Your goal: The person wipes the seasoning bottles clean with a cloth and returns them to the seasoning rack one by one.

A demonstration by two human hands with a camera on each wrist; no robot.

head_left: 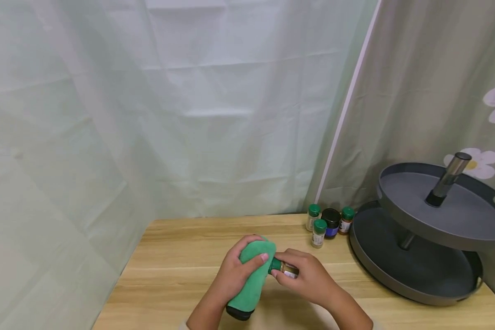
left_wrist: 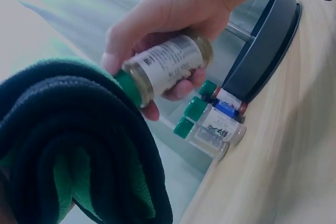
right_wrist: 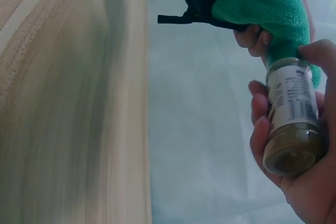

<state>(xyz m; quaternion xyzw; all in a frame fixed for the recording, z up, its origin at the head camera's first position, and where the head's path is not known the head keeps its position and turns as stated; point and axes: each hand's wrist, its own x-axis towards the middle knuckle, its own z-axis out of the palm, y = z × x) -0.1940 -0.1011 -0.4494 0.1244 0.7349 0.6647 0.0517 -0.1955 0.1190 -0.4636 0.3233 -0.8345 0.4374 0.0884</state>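
Observation:
My left hand (head_left: 236, 270) grips a folded green cloth (head_left: 253, 279) with a black edge, its thumb laid across the front. In my right hand (head_left: 307, 277) is a small glass spice jar (right_wrist: 292, 114) with a white label, a green cap and brownish contents. The jar lies tilted, its green cap (left_wrist: 127, 87) up against the cloth. Fingers and thumb of the right hand wrap round the jar's body, as the right wrist view shows. Both hands are above the front of the wooden table (head_left: 181, 261). Part of the cap is hidden by the cloth.
Several jars stand at the table's back: green-capped spice jars (head_left: 319, 233) and a dark-lidded jar (head_left: 331, 222) with a blue label. To their right stands a two-tier grey round tray (head_left: 412, 293) with a metal post (head_left: 449, 178). Pale curtains (head_left: 214, 114) hang behind.

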